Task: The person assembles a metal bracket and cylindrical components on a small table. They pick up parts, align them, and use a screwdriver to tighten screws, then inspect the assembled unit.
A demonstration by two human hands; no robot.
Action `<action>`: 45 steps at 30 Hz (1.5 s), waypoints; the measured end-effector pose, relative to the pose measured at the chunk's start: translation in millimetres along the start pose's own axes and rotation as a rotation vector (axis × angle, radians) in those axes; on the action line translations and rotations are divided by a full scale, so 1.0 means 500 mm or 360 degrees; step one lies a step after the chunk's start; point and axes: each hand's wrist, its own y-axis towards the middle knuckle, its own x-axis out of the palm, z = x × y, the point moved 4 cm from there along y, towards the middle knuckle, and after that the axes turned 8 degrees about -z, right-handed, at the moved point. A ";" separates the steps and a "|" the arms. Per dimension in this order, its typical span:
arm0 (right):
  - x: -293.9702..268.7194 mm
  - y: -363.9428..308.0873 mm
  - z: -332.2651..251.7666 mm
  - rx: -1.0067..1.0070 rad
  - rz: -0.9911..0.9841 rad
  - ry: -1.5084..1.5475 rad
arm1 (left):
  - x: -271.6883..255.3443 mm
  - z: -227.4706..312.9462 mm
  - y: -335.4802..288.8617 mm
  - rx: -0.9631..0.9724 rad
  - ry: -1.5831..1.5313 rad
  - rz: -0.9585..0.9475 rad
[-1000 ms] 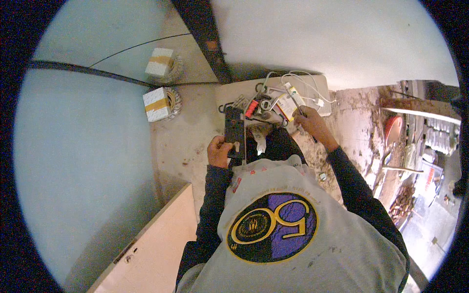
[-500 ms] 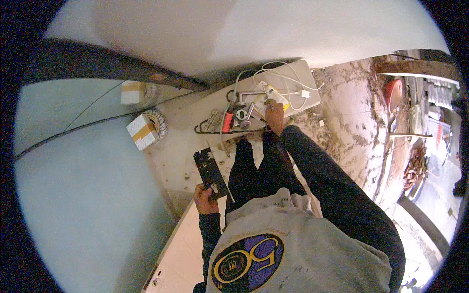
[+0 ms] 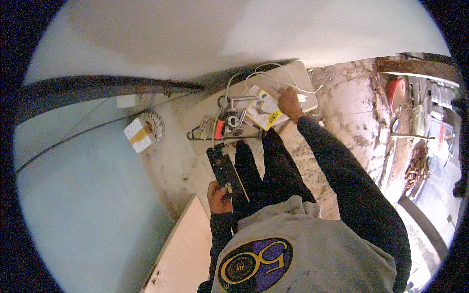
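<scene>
My left hand [image 3: 218, 197] is closed around the lower end of a black mortise lock case [image 3: 224, 168], held upright in front of my legs. A pale keyhole-shaped piece shows on it near my fingers. My right hand [image 3: 290, 103] is reached out over a pale board, its fingers curled beside the right edge of a white and yellow package [image 3: 264, 108]. What the fingers hold, if anything, is too small to make out. Left of the package lie a metal lever handle [image 3: 239, 99], a round metal fitting [image 3: 232, 121] and a red-handled tool [image 3: 219, 130].
The pale board [image 3: 302, 74] carries a white cable with a plug [image 3: 302, 98] and a black frame-like bar [image 3: 199, 135]. Further left are a white box [image 3: 138, 134] with brown tape and a cable coil [image 3: 155, 125]. A pale panel [image 3: 183, 239] leans at lower left.
My right hand has moved right, off the package's middle to its edge, and more of the package shows. My left hand has shifted the lock case right, nearer my legs.
</scene>
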 end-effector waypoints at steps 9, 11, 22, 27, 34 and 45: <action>-0.042 0.011 -0.024 -0.0007 -0.0144 -0.0157 | 0.009 -0.056 -0.002 -0.0080 0.0024 0.0223; -0.069 0.002 -0.019 0.0033 0.0213 0.0012 | 0.006 -0.066 -0.001 -0.0029 -0.0083 0.0237; -0.116 -0.017 -0.105 -0.0205 0.0170 0.0232 | -0.074 -0.058 0.025 0.0162 0.0044 0.0400; -0.034 -0.060 -0.296 -0.0731 0.0093 0.0592 | -0.132 -0.029 0.054 0.0210 0.0236 0.0436; 0.024 -0.061 -0.427 -0.0627 -0.0318 0.0093 | -0.209 0.026 0.103 0.0224 0.0542 0.0408; 0.052 -0.026 -0.431 -0.0478 -0.0431 -0.0147 | -0.294 0.058 0.146 0.0073 0.0553 0.0257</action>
